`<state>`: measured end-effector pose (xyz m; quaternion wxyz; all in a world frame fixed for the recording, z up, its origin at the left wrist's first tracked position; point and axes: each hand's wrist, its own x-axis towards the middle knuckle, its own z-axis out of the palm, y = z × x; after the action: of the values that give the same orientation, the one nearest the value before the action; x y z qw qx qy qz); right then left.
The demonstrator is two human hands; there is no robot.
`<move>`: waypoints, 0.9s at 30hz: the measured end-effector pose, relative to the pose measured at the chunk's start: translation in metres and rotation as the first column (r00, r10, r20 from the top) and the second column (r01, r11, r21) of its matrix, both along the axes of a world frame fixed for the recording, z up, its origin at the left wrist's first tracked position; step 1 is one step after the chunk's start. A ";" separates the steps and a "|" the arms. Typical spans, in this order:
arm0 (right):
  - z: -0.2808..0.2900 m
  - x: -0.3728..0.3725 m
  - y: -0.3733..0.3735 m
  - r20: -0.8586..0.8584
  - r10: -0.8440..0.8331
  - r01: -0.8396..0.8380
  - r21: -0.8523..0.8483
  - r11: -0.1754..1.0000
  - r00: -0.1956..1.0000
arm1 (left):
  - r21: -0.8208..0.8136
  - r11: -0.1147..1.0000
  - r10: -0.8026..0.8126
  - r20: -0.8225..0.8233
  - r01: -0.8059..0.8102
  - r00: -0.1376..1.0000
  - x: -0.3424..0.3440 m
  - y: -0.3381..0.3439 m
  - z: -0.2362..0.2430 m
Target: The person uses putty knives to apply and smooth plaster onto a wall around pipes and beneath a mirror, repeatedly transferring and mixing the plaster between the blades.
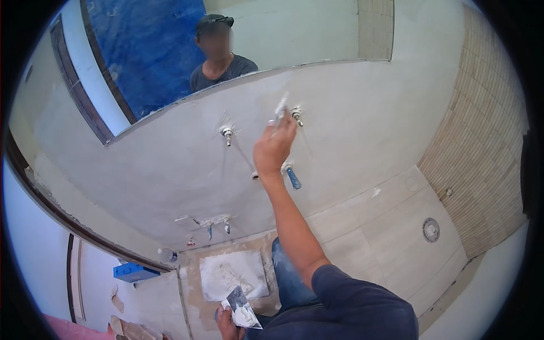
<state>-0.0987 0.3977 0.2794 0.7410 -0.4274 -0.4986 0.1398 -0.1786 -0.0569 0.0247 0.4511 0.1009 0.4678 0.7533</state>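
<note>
Right hand: our fingers clamp a blurred tool near a valve stem; slipping could smear it | Left hand: clamped on a blade; tilting could drop paste.

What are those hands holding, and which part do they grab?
The left hand holds a metal scraper near its left edge. The right hand holds a small blurred tool by its lower end.
</note>
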 end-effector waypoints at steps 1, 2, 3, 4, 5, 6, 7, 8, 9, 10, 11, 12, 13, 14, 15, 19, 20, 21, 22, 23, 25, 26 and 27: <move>0.003 0.004 0.005 -0.088 0.023 -0.029 -0.074 0.997 0.996 | -0.007 1.000 0.000 0.001 0.000 1.000 0.001 0.000 0.001; 0.007 0.006 0.009 -0.082 0.009 -0.014 -0.066 0.998 0.997 | -0.009 1.000 0.001 0.001 -0.001 1.000 0.002 0.001 0.003; 0.010 0.007 0.013 -0.149 0.000 -0.016 -0.104 0.994 0.989 | 0.005 1.000 0.002 -0.003 -0.002 1.000 0.003 0.001 0.004; 0.015 0.008 0.015 -0.215 0.000 -0.031 -0.142 0.989 0.977 | 0.020 1.000 0.004 -0.007 -0.004 1.000 0.004 0.001 0.006; 0.019 0.008 0.018 -0.216 -0.009 -0.022 -0.140 0.990 0.976 | 0.020 1.000 0.006 -0.007 -0.005 1.000 0.005 0.000 0.008; 0.023 0.007 0.019 -0.256 0.000 -0.054 -0.205 0.977 0.967 | 0.017 1.000 0.001 -0.006 -0.001 1.000 0.005 -0.001 0.011; 0.027 0.007 0.020 -0.289 0.013 -0.085 -0.239 0.967 0.957 | 0.015 1.000 -0.003 -0.005 0.003 1.000 0.006 -0.002 0.013; 0.032 0.005 0.021 -0.298 0.010 -0.093 -0.267 0.959 0.955 | 0.015 1.000 0.000 -0.007 0.000 1.000 0.006 -0.003 0.015; 0.036 0.003 0.022 -0.300 -0.006 -0.081 -0.278 0.957 0.954 | 0.013 1.000 0.005 -0.015 -0.005 1.000 0.006 -0.004 0.017; 0.039 0.001 0.022 -0.301 -0.021 -0.070 -0.287 0.955 0.953 | 0.011 1.000 0.010 -0.023 -0.010 1.000 0.006 -0.005 0.018; 0.043 -0.003 0.021 -0.302 -0.016 -0.074 -0.284 0.956 0.953 | 0.014 1.000 0.015 -0.023 -0.015 1.000 0.006 -0.006 0.020; 0.046 -0.008 0.020 -0.209 -0.067 -0.004 -0.322 0.947 0.976 | 0.022 1.000 0.017 -0.021 -0.017 1.000 0.006 -0.007 0.021; 0.047 -0.013 0.019 -0.119 -0.113 0.069 -0.328 0.942 0.986 | 0.028 0.999 0.018 -0.019 -0.017 1.000 0.007 -0.008 0.022; 0.047 -0.018 0.015 -0.111 -0.117 0.071 -0.354 0.932 0.987 | 0.027 0.999 0.018 -0.018 -0.017 1.000 0.007 -0.009 0.023; 0.043 -0.024 0.008 0.050 -0.092 0.102 -0.270 0.957 0.994 | 0.016 1.000 0.016 -0.013 -0.016 1.000 0.007 -0.009 0.022; 0.018 -0.022 -0.019 0.389 0.048 -0.005 -0.112 0.994 0.920 | -0.083 0.997 -0.001 -0.062 -0.004 0.998 0.006 -0.009 0.010; 0.014 -0.017 -0.023 0.447 0.144 -0.129 -0.064 0.990 0.883 | -0.077 0.997 0.005 -0.051 -0.009 0.999 0.004 -0.011 0.003; 0.010 -0.009 -0.026 0.508 0.126 -0.136 -0.018 0.991 0.852 | -0.071 0.997 0.006 -0.012 -0.007 1.000 0.002 -0.015 -0.005; 0.007 0.001 -0.030 0.522 0.128 -0.144 -0.009 0.989 0.843 | -0.063 0.998 0.009 0.028 -0.008 1.000 -0.001 -0.020 -0.015; 0.003 0.012 -0.033 0.598 0.079 -0.176 0.104 0.979 0.798 | -0.050 0.998 0.035 0.085 -0.030 0.996 -0.003 -0.028 -0.028; 0.003 0.034 -0.034 0.674 0.028 -0.231 0.214 0.949 0.738 | -0.010 0.997 0.072 0.198 -0.071 0.978 -0.010 -0.053 -0.057; 0.004 0.045 -0.033 0.710 -0.038 -0.258 0.304 0.917 0.703 | -0.017 0.996 0.093 0.253 -0.092 0.963 -0.014 -0.069 -0.073; 0.005 0.055 -0.031 0.738 -0.108 -0.291 0.390 0.873 0.667 | -0.043 0.993 0.115 0.321 -0.107 0.940 -0.020 -0.086 -0.090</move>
<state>-0.0438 0.3662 0.2846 0.5474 -0.2240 -0.7951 -0.1343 -0.1982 -0.1432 -0.0652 0.4799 -0.0560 0.4018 0.7779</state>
